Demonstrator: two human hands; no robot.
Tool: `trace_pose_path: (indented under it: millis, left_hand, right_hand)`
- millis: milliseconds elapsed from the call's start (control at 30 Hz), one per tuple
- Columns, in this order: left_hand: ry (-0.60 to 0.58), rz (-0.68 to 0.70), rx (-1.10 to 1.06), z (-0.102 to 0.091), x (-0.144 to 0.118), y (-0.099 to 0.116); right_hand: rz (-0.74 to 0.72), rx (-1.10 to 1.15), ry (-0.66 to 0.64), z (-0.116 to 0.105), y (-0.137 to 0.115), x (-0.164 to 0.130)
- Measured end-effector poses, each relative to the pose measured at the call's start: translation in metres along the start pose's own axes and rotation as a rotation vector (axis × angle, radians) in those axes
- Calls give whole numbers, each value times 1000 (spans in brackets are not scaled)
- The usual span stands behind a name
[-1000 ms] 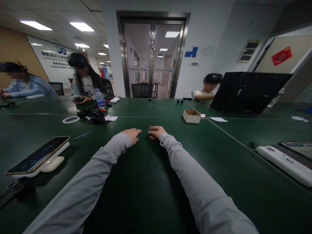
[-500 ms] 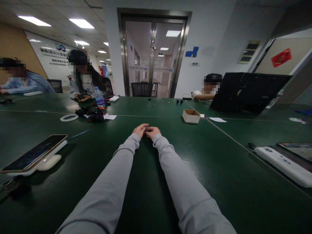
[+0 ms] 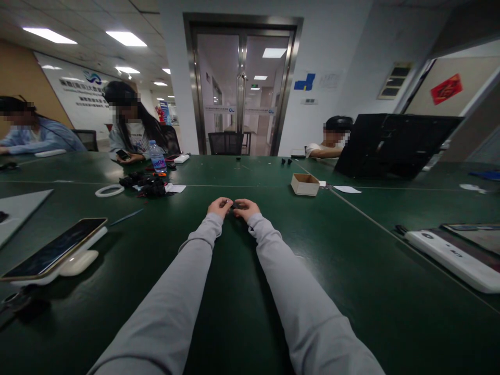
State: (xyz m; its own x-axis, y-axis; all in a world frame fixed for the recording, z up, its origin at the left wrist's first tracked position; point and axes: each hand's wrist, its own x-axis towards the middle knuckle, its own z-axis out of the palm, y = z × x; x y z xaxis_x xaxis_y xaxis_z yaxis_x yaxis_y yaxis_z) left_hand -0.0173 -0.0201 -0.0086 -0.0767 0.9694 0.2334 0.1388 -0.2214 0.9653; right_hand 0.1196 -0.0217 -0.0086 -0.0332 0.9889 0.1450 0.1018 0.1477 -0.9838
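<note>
Both my arms, in grey sleeves, reach forward over the dark green table [image 3: 242,250]. My right hand [image 3: 247,209] pinches a small dark piece [image 3: 235,205], too small to name, between thumb and fingers. Just left of it, my left hand [image 3: 219,207] is closed in a pinch, with a tiny shiny spot at its fingertips. What the left fingers hold cannot be made out. The two hands are close together, a narrow gap between their fingertips, low above the table.
An open cardboard box [image 3: 305,185] stands right of my hands. To the left lie a tape roll [image 3: 110,191], a black tangled bundle [image 3: 145,183], a bottle [image 3: 158,157] and a phone [image 3: 58,247]. A white device [image 3: 449,258] is at right. Three people sit around the table.
My hands have moved slightly apart, so the small dark piece shows more between them. The view has shifted a little, and a light board has come into sight at the left edge.
</note>
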Motion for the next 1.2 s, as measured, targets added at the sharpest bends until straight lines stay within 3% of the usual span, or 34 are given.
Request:
trace_pose_path:
  millis: [467, 900, 1200]
  left_hand:
    - [49, -59, 76, 0, -3, 5]
    - [98, -78, 306, -2, -12, 18]
    - [119, -5, 426, -6, -13, 20]
  right_hand:
    - [47, 384, 4, -8, 6, 6]
    - [30, 430, -46, -11, 11, 7]
    - [10, 413, -85, -12, 11, 7]
